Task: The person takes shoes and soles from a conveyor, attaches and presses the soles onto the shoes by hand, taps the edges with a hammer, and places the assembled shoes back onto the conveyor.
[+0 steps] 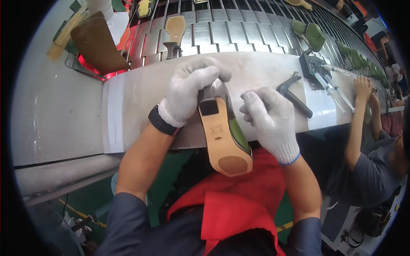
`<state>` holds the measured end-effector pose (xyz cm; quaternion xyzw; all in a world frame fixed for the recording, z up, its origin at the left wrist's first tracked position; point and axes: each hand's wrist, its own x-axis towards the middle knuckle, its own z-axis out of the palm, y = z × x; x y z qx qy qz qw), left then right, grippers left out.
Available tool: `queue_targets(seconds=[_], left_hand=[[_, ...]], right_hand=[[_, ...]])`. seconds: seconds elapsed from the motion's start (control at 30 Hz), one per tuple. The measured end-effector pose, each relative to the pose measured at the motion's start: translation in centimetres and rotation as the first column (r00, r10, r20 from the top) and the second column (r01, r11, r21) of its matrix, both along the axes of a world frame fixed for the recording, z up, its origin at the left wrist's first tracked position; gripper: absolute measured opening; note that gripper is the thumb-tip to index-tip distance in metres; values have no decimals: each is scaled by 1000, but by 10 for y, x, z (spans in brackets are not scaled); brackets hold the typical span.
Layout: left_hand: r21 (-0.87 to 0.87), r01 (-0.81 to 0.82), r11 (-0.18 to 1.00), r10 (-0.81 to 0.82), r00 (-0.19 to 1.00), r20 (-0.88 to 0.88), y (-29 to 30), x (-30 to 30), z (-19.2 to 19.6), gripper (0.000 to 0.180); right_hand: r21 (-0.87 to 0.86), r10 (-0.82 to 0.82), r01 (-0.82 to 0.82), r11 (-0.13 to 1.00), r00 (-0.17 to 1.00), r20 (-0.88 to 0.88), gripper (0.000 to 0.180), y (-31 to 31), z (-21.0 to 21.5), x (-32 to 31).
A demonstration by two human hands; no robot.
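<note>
My left hand [190,87], in a white knit glove, is closed around the heel end of a green shoe [224,141]. The shoe's tan sole faces me, with its dark block heel at the top and its toe pointing down over the table edge. My right hand [273,115], gloved too, is held just right of the shoe, apart from it. Its thumb and fingertips are pinched together; whatever they hold, if anything, is too small to name. A hammer [299,100] with a dark handle lies on the table to the right of that hand.
Several syringes [331,87] lie beside a dark block on the table's right. Beyond the table [145,91], a slatted metal conveyor [213,32] carries shoes and a tan sole [175,27]. A brown panel [98,45] stands at the left. A co-worker [367,149] sits at the right.
</note>
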<state>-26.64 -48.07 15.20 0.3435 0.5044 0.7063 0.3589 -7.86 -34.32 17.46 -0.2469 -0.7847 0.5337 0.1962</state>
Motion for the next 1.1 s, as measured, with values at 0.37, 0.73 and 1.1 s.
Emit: queue_targets(seconds=[0.37, 0.73, 1.1], left_hand=[[104, -47, 993, 69, 973, -219, 46, 25, -12, 42], [-44, 41, 998, -54, 938, -344, 46, 25, -3, 37], [-29, 140, 990, -140, 908, -395, 33, 25, 2, 42]], right_hand=[[758, 138, -186, 625, 982, 127, 36, 3, 58, -2], [547, 51, -161, 821, 976, 210, 33, 20, 38, 8], [-467, 91, -76, 881, 996, 10, 37, 32, -36, 29]])
